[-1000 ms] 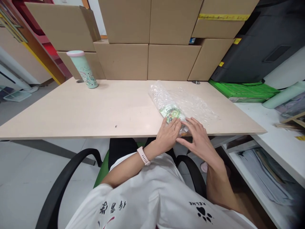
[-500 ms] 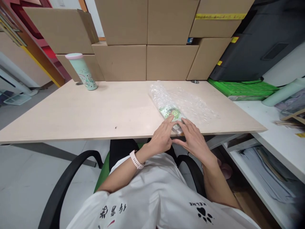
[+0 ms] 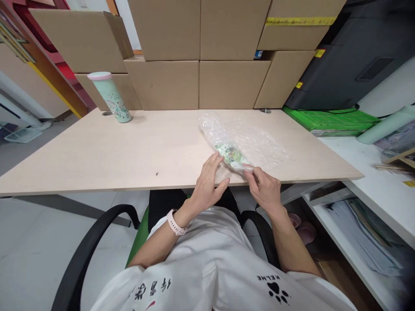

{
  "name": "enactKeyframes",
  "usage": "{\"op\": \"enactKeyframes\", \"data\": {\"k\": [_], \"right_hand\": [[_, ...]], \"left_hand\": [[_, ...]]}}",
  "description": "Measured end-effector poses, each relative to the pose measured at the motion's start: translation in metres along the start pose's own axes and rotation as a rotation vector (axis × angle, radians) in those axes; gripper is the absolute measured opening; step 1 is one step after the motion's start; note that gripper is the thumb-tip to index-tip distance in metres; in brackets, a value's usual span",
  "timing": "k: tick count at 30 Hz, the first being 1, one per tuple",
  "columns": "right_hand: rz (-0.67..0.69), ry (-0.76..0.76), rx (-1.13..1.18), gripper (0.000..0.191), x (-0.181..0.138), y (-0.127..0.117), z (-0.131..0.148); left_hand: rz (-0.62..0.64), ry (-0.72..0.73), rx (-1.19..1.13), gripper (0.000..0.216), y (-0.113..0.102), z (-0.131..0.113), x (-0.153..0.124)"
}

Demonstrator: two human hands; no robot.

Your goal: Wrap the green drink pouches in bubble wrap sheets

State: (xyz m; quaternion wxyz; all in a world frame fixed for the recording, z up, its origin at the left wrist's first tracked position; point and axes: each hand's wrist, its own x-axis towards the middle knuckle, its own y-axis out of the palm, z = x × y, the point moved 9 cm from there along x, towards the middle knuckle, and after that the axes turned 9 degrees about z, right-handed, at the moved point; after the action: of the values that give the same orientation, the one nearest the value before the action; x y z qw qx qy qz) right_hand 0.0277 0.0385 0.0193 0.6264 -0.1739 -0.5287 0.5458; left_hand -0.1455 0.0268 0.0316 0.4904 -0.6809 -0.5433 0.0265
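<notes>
A green-and-white patterned thing lies at a slant near the table's front edge, in or under clear bubble wrap; its kind is not plain through the plastic. More of the wrap spreads flat to its right. My left hand has its fingers stretched out, fingertips at the left edge of the patterned thing, thumb apart. With thumb and fingers together, my right hand pinches the near right corner of the bubble wrap.
A mint tumbler with a pink lid stands at the back left. Cardboard boxes line the table's far edge. To the right are a green package, a dark case and a white shelf unit. Chair armrests flank me.
My hands have moved apart, the left one to the left and off the top of the patterned thing. My right hand has closed on the wrap's corner. The wrap has shifted slightly left.
</notes>
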Motion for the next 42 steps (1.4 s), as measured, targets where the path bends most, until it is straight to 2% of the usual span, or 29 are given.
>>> {"op": "enactKeyframes", "data": {"k": [3,6,9,12,15,20,24,27,29,33,35,37,39,40,42], "right_hand": [[0.003,0.068,0.133,0.040,-0.005,-0.002,0.004],[0.007,0.139,0.371,0.041,-0.008,0.000,0.001],[0.045,0.231,0.633,0.039,-0.006,0.015,-0.013],[0.090,0.307,0.860,0.040,-0.003,0.035,-0.026],[0.121,0.379,0.919,0.041,-0.001,0.048,-0.036],[0.166,0.414,0.840,0.040,0.000,0.050,-0.039],[0.156,0.396,0.864,0.040,0.001,0.048,-0.038],[0.157,0.395,0.739,0.040,0.001,0.042,-0.038],[0.127,0.360,0.547,0.039,0.001,0.029,-0.034],[-0.082,0.298,0.151,0.040,-0.004,-0.013,-0.023],[-0.117,0.163,0.061,0.044,-0.006,-0.025,-0.009],[-0.003,-0.066,0.008,0.046,-0.006,-0.018,0.011],[0.163,-0.241,-0.044,0.054,-0.009,0.002,0.024],[0.218,-0.277,-0.068,0.057,-0.010,0.011,0.025],[0.240,-0.283,-0.109,0.054,-0.010,0.020,0.020]], "left_hand": [[0.004,0.046,0.083,0.065,-0.002,-0.011,-0.002],[-0.005,0.057,0.197,0.065,-0.005,-0.018,-0.003],[0.005,0.079,0.291,0.063,-0.005,-0.023,0.001],[0.067,0.092,0.330,0.060,0.004,-0.024,0.013],[0.142,0.107,0.340,0.060,0.015,-0.024,0.032],[0.173,0.139,0.324,0.046,0.014,-0.018,0.065],[0.216,0.084,0.256,0.032,0.017,0.005,0.077],[0.223,0.053,0.254,0.029,0.024,0.021,0.078],[0.226,0.054,0.261,0.030,0.030,0.026,0.078],[0.300,0.003,0.268,0.034,0.040,0.033,0.082],[0.344,-0.036,0.271,0.038,0.042,0.035,0.083],[0.389,-0.060,0.280,0.044,0.043,0.035,0.083],[0.432,-0.068,0.283,0.048,0.044,0.035,0.083],[0.451,-0.070,0.277,0.049,0.044,0.036,0.082],[0.483,-0.068,0.255,0.051,0.045,0.038,0.082]]}}
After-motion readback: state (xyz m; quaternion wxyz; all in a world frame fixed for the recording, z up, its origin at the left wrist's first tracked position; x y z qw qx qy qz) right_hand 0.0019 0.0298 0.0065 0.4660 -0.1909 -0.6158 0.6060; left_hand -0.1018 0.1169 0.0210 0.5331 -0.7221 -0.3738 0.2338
